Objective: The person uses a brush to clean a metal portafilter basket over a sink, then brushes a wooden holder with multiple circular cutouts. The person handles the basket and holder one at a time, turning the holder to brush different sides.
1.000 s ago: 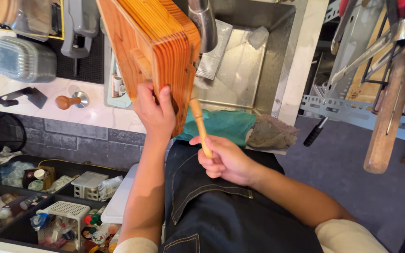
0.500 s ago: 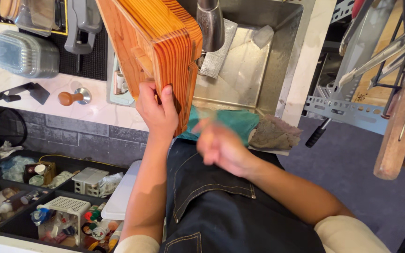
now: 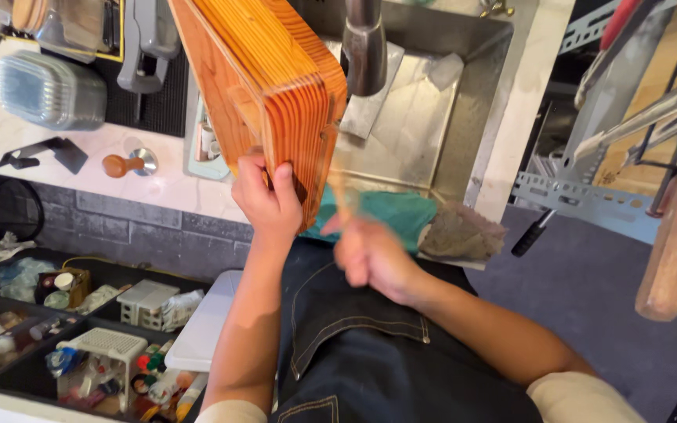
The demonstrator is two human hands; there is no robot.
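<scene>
Fingers (image 3: pixel 264 182) of the left hand (image 3: pixel 268 200) are curled tight around the lower corner of a thick striped wooden cutting board (image 3: pixel 264 70), thumb on one side and the rest wrapped over the layered edge, so the board stands tilted on its corner above the near rim of the steel sink (image 3: pixel 464 117). Just right of those fingers, the right hand (image 3: pixel 370 254) is closed in a fist around a thin wooden stick (image 3: pixel 341 196) that rises from the fist toward the board's edge; both hand and stick are blurred, so whether the stick's tip touches the wood cannot be told. Beyond the fist, a teal cloth (image 3: pixel 401 211) and a grey-brown rag (image 3: pixel 464 231) are draped over the sink's front edge. Above the fingers and past the board, a dark metal tap spout (image 3: pixel 364 47) hangs over the basin. Left of the gripping fingers, on the pale marbled counter (image 3: pixel 56 157), lie a wooden-handled coffee tamper (image 3: pixel 123 164), a ribbed clear plastic container (image 3: pixel 48 90) and a black rubber mat (image 3: pixel 150 110). Below the left forearm, low shelves hold white baskets (image 3: pixel 111 345) and small bottles. A dark denim apron (image 3: pixel 378 360) covers the person's front under both arms.
</scene>
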